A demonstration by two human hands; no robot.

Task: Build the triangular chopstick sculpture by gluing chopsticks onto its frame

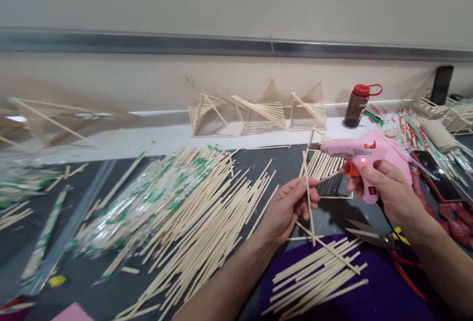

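Observation:
My left hand (286, 207) is closed in a pinch on a thin wooden stick (309, 207) that stands nearly upright. Other sticks cross it at the fingers, and whether they are joined there I cannot tell. My right hand (395, 190) is wrapped round a pink glue gun (377, 153), with fingers at its orange trigger. The gun's nozzle points left, close to the upper ends of the sticks, and a red light glows on its body. Behind my hands lies a slatted stick frame (325, 165). Cut sticks (314, 279) rest on a purple sheet (271, 281) below.
Scissors (373, 237) lie open beneath my right wrist. Loose chopsticks (207, 232) and plastic-wrapped chopsticks (155, 197) spread to the left. Twisted stick structures (258, 111) line the wall ledge beside a red-capped bottle (356, 106). A phone (436, 175) lies at right.

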